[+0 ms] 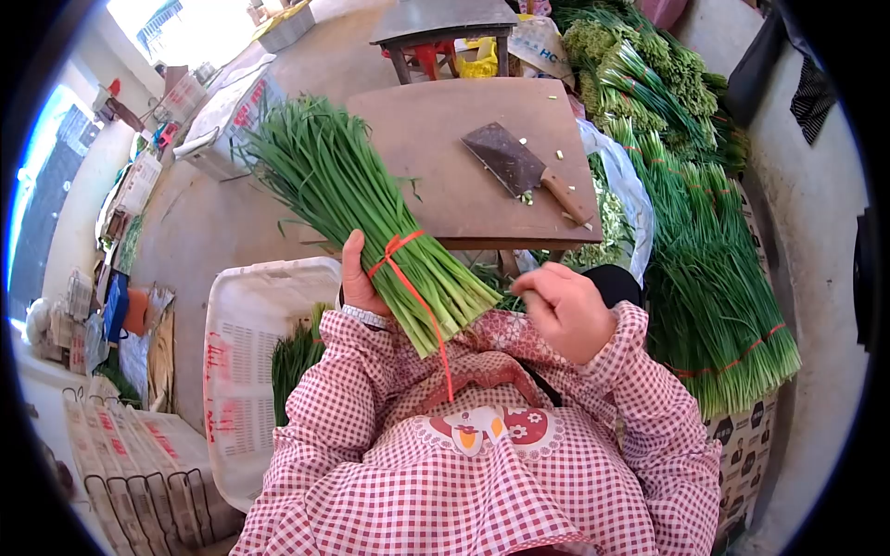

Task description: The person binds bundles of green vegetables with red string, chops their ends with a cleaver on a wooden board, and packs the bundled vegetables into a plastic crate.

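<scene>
My left hand is wrapped round a thick bundle of garlic chives, held tilted above my lap. The leafy tips point up and away to the left, and the pale cut ends face me. A red tie circles the lower stalks, and one long tail of it hangs down over my apron. Just right of the cut ends is my right hand, its fingers curled in and apart from the bundle; nothing shows in them. Beyond the hands, a cleaver with a wooden handle lies on the brown table.
A white plastic crate with more greens stands at my left. Tied chive bundles are piled along the right wall. A plastic bag of trimmings sits beside the table. Another small table is behind.
</scene>
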`<state>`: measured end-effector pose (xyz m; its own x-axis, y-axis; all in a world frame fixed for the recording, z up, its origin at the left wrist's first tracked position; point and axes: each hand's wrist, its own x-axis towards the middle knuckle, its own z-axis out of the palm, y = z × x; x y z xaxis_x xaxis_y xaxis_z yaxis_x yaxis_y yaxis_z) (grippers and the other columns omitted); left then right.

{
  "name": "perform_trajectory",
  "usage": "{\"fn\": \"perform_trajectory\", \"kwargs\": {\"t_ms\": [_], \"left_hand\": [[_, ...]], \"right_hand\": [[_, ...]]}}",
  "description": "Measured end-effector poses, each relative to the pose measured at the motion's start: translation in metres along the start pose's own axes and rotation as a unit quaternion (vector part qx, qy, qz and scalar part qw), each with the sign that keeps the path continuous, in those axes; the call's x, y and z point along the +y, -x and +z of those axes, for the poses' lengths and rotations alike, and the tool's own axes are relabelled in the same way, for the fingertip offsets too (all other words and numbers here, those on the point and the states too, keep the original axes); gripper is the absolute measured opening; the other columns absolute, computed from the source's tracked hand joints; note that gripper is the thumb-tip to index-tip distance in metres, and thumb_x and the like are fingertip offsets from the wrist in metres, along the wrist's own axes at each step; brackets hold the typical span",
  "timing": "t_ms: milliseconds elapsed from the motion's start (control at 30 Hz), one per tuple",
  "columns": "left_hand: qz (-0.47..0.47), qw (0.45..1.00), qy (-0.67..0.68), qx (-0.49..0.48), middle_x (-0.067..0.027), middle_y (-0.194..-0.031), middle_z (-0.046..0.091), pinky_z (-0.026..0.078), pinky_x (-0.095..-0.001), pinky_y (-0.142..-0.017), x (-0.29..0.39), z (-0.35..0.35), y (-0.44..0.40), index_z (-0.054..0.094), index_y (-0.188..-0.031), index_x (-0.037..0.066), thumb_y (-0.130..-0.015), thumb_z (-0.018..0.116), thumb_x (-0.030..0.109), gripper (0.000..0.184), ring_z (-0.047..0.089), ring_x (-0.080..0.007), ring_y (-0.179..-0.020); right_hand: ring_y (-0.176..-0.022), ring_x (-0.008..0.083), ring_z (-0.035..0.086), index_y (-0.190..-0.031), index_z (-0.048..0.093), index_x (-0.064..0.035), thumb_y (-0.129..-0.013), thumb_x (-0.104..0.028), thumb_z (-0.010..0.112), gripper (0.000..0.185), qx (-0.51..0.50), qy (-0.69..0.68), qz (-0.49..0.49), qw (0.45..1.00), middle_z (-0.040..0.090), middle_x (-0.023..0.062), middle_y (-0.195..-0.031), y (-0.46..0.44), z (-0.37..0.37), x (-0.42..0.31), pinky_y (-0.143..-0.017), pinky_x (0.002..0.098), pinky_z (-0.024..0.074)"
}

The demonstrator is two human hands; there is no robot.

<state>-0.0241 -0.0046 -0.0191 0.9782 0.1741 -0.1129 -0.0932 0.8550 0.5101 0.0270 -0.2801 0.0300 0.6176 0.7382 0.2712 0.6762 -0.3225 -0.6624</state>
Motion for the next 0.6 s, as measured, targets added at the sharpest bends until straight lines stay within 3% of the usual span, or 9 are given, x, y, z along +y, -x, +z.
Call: {"fn": "perform_trajectory", "kwargs": {"t_ms": [67, 133, 300, 367, 400, 467, 500, 567, 600], "left_hand": [[-0.013, 1.0, -0.004, 0.0, -0.0162, -0.114, 0.061, 0.051, -0.0489, -0.087, -0.005, -0.006, -0.002, 0.051, -0.123, 0.004, -0.086, 0.055, 0.052, 0.061, 0.062, -0.0322, -0.099], [-0.02, 1.0, -0.003, -0.023, -0.0159, -0.114, 0.062, 0.05, -0.0492, -0.089, -0.009, -0.002, -0.002, 0.051, -0.123, 0.004, -0.086, 0.057, 0.048, 0.057, 0.061, -0.032, -0.099], [0.009, 1.0, -0.007, 0.009, -0.0157, -0.112, 0.062, 0.052, -0.0481, -0.086, -0.007, 0.0, -0.005, 0.051, -0.123, 0.005, -0.085, 0.057, 0.051, 0.06, 0.062, -0.0313, -0.097], [0.003, 1.0, 0.014, 0.026, -0.0152, -0.11, 0.063, 0.053, -0.047, -0.084, 0.002, 0.002, -0.006, 0.052, -0.122, 0.005, -0.084, 0.058, 0.053, 0.061, 0.063, -0.0306, -0.095], [-0.01, 0.999, 0.042, 0.026, -0.0157, -0.108, 0.064, 0.054, -0.0471, -0.085, 0.007, 0.007, -0.006, 0.054, -0.119, 0.004, -0.084, 0.057, 0.055, 0.062, 0.064, -0.0308, -0.094], [-0.01, 0.998, 0.049, 0.025, -0.0163, -0.108, 0.064, 0.053, -0.0474, -0.086, 0.015, 0.008, -0.01, 0.055, -0.118, 0.003, -0.084, 0.057, 0.056, 0.063, 0.065, -0.0313, -0.094], [-0.016, 0.998, 0.057, 0.026, -0.0169, -0.107, 0.065, 0.053, -0.0478, -0.086, 0.018, 0.009, -0.011, 0.056, -0.116, 0.002, -0.084, 0.056, 0.056, 0.063, 0.065, -0.0317, -0.094], [-0.018, 0.998, 0.051, 0.027, -0.0177, -0.107, 0.065, 0.053, -0.0475, -0.087, 0.02, 0.007, -0.014, 0.057, -0.115, 0.001, -0.084, 0.055, 0.056, 0.063, 0.065, -0.0319, -0.095], [-0.028, 0.998, 0.055, 0.005, -0.0181, -0.108, 0.064, 0.051, -0.0494, -0.089, 0.02, 0.005, -0.014, 0.057, -0.116, 0.002, -0.084, 0.056, 0.056, 0.063, 0.064, -0.0333, -0.096]], "right_hand": [[-0.078, 0.0328, 0.061, -0.098, 0.062, -0.0013, -0.084, -0.006, 0.054, 0.017, 0.045, -0.048, -0.042, 0.997, 0.06, 0.0178, -0.085, -0.015, 0.008, -0.024, -0.07, 0.038, 0.0508], [-0.071, 0.0291, 0.061, -0.091, 0.063, -0.0008, -0.078, -0.005, 0.066, 0.014, 0.031, -0.038, -0.125, 0.991, 0.058, 0.0133, -0.08, -0.024, 0.021, -0.03, -0.063, 0.0348, 0.0496], [-0.069, 0.0317, 0.059, -0.088, 0.062, -0.0015, -0.078, -0.007, 0.066, 0.013, -0.055, 0.006, -0.11, 0.992, 0.057, 0.013, -0.081, -0.013, 0.029, -0.028, -0.062, 0.0375, 0.049], [-0.069, 0.0319, 0.059, -0.085, 0.061, -0.0016, -0.077, -0.007, 0.066, 0.011, -0.181, 0.042, -0.13, 0.974, 0.057, 0.013, -0.077, 0.009, 0.025, -0.012, -0.061, 0.0378, 0.0489], [-0.069, 0.0319, 0.059, -0.085, 0.061, -0.0016, -0.077, -0.007, 0.066, 0.011, -0.182, 0.046, -0.134, 0.973, 0.057, 0.013, -0.077, 0.014, 0.019, -0.005, -0.061, 0.0378, 0.0489], [-0.067, 0.0307, 0.059, -0.084, 0.062, -0.0016, -0.076, -0.006, 0.067, 0.011, -0.246, 0.031, -0.046, 0.968, 0.056, 0.0131, -0.071, 0.019, 0.012, 0.004, -0.057, 0.0379, 0.0476], [-0.067, 0.0307, 0.059, -0.084, 0.062, -0.0016, -0.076, -0.006, 0.067, 0.011, -0.243, 0.032, -0.049, 0.968, 0.056, 0.0131, -0.071, 0.014, 0.01, -0.004, -0.057, 0.0379, 0.0476], [-0.062, 0.0288, 0.058, -0.085, 0.062, -0.001, -0.075, -0.006, 0.068, 0.013, 0.057, -0.058, -0.104, 0.991, 0.055, 0.0127, -0.066, -0.004, 0.003, -0.036, -0.055, 0.0372, 0.0458], [-0.059, 0.0279, 0.056, -0.089, 0.063, -0.0013, -0.075, -0.004, 0.069, 0.015, 0.098, -0.055, -0.11, 0.988, 0.055, 0.0113, -0.067, -0.012, 0.001, -0.046, -0.053, 0.0357, 0.0443]]}}
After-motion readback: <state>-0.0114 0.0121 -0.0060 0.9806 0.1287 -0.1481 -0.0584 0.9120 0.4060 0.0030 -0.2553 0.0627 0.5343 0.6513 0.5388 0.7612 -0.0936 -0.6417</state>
